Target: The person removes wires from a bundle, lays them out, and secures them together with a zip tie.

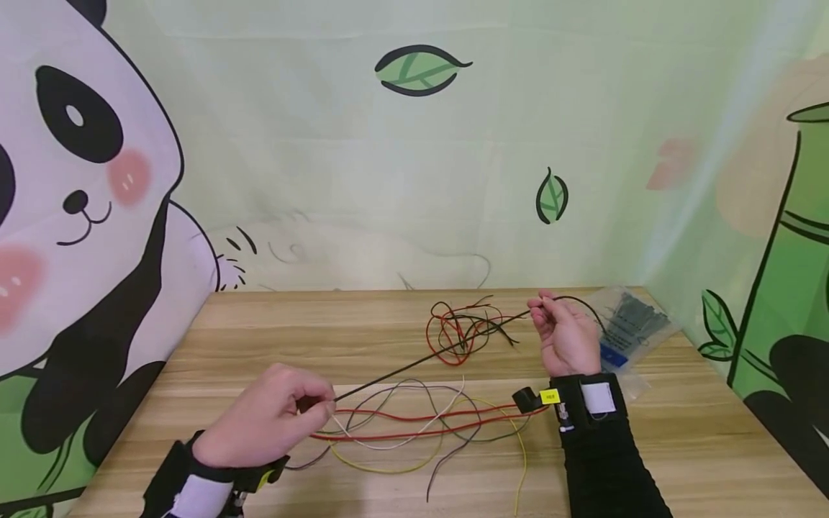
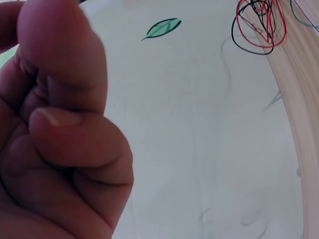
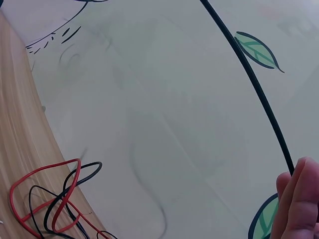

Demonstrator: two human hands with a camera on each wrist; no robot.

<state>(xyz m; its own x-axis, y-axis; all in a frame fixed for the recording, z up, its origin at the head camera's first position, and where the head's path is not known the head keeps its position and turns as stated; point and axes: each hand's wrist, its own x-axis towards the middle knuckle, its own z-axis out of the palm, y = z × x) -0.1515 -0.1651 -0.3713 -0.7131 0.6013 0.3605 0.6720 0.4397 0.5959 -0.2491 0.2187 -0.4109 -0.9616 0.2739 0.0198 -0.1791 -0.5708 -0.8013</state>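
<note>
A black wire (image 1: 424, 357) runs nearly straight and slanted between both hands above the table. My left hand (image 1: 272, 414) pinches its near end between thumb and forefinger, at the lower left. Farther back on the right, my right hand (image 1: 566, 332) pinches the wire with thumb and fingertips, and the loose part curves down behind that hand. In the right wrist view the wire (image 3: 264, 94) enters the fingertips at the right edge. Beneath the stretched wire lie two red wires (image 1: 414, 436) with yellow, white, grey and dark thin wires around them.
A tangle of red and black wires (image 1: 456, 338) lies toward the back of the wooden table (image 1: 272, 331). Behind my right hand is a clear plastic bag (image 1: 637, 324) of dark strips with a blue label. A printed cloth (image 1: 311, 144) hangs behind the table.
</note>
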